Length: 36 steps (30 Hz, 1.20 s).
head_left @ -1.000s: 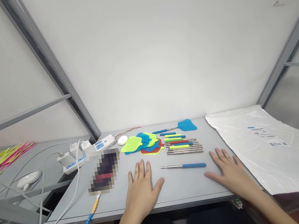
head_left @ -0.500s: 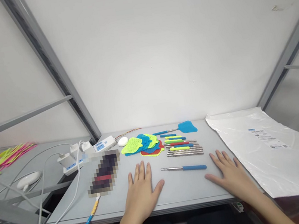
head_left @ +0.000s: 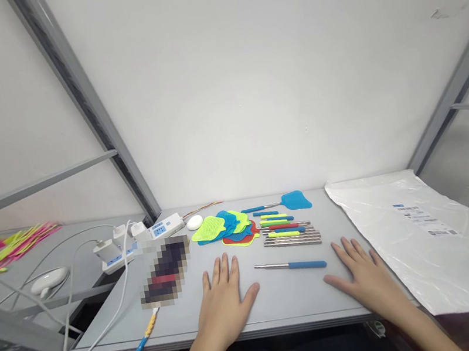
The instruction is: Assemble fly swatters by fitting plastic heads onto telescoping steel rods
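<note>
My left hand (head_left: 224,299) lies flat on the grey tabletop (head_left: 295,305), fingers spread, holding nothing. My right hand (head_left: 363,273) rests flat the same way, its thumb near the blue end of a telescopic handle (head_left: 306,264). That handle, a metal rod with a blue grip, lies between both hands. Beyond it are several metal rods (head_left: 294,242) and coloured grips (head_left: 286,232). Left of these, yellow, blue and red fly swatter heads (head_left: 210,228) overlap in a pile. A whole blue fly swatter (head_left: 295,200) lies behind them.
A white plastic package (head_left: 442,249) covers the right side. On the left are power strips (head_left: 165,228) with chargers, white cables (head_left: 123,288), a pixelated dark object (head_left: 167,269) and a round white object (head_left: 194,222). Metal posts (head_left: 127,174) rise beside the wall.
The view has shifted slightly, so everything sits a little further right and lower. Both hands stay flat on the table, and the objects have not moved on it.
</note>
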Each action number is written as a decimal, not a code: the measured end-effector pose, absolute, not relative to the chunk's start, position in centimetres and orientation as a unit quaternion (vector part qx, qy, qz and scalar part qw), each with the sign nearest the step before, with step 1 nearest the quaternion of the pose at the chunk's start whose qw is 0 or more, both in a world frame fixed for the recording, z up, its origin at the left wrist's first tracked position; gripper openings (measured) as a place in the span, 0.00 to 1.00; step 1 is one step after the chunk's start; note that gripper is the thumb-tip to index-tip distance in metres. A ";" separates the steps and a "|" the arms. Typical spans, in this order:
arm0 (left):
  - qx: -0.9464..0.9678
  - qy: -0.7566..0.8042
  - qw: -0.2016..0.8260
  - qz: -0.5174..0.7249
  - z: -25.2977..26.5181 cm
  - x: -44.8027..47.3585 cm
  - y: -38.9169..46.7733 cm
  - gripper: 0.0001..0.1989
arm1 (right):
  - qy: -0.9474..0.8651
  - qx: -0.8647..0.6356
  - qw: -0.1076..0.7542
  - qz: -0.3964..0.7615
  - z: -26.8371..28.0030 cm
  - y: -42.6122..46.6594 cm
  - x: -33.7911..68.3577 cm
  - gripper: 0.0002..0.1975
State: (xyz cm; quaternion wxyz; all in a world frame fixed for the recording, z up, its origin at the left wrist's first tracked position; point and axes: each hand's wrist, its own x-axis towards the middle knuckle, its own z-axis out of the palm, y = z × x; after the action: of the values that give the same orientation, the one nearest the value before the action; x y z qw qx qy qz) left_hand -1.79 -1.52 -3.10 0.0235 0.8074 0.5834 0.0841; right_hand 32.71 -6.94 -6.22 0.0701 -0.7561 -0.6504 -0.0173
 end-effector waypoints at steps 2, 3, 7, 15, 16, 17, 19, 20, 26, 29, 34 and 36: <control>0.806 0.585 0.021 0.088 -3.1 -1.7 -1.7 0.40 | -0.651 -0.755 0.074 -0.019 -6.4 -7.0 32.8 0.44; 0.804 0.587 0.018 0.093 -3.0 -1.6 -1.7 0.39 | -0.651 -0.755 0.078 -0.020 -6.5 -7.0 32.8 0.43; 0.793 0.593 -0.003 0.137 -0.9 -1.3 -0.3 0.32 | -0.660 -0.740 0.119 -0.055 -6.4 -7.2 32.6 0.40; 0.791 0.593 -0.053 0.137 5.0 -2.4 9.2 0.21 | -0.799 -0.532 0.242 -0.142 -1.3 -5.4 28.0 0.16; 0.800 0.582 -0.040 0.137 5.1 -2.4 10.2 0.20 | -0.817 -0.512 0.231 -0.129 -0.7 -4.8 27.1 0.15; 0.808 0.572 -0.028 0.138 5.1 -2.4 11.1 0.20 | -0.834 -0.495 0.215 -0.112 -0.1 -4.2 26.3 0.14; 0.819 0.556 -0.013 0.139 4.8 -2.3 12.5 0.20 | -0.856 -0.475 0.184 -0.086 0.4 -2.8 24.8 0.11; 0.824 0.550 -0.007 0.138 4.6 -2.2 13.0 0.20 | -0.864 -0.467 0.171 -0.080 0.4 -2.1 24.1 0.08; 0.857 0.502 0.053 0.106 3.5 -2.8 15.2 0.09 | -0.877 -0.433 0.168 -0.120 -2.1 0.4 22.0 0.04; 0.860 0.493 0.065 0.110 3.1 -2.9 15.6 0.07 | -0.872 -0.431 0.186 -0.136 -3.0 0.6 21.9 0.07; 0.861 0.487 0.067 0.132 2.4 -1.9 15.3 0.08 | -0.858 -0.442 0.247 -0.083 -3.0 0.4 22.5 0.07; 0.867 0.473 0.073 0.138 2.3 -1.2 14.9 0.07 | -0.848 -0.455 0.264 -0.067 -2.8 0.4 22.7 0.08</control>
State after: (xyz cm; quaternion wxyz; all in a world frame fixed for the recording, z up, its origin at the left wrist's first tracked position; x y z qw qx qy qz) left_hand -1.24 14.91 2.33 0.0729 0.8670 0.4734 0.1375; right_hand 22.68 0.36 -2.80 0.2636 -0.4555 -0.8477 -0.0669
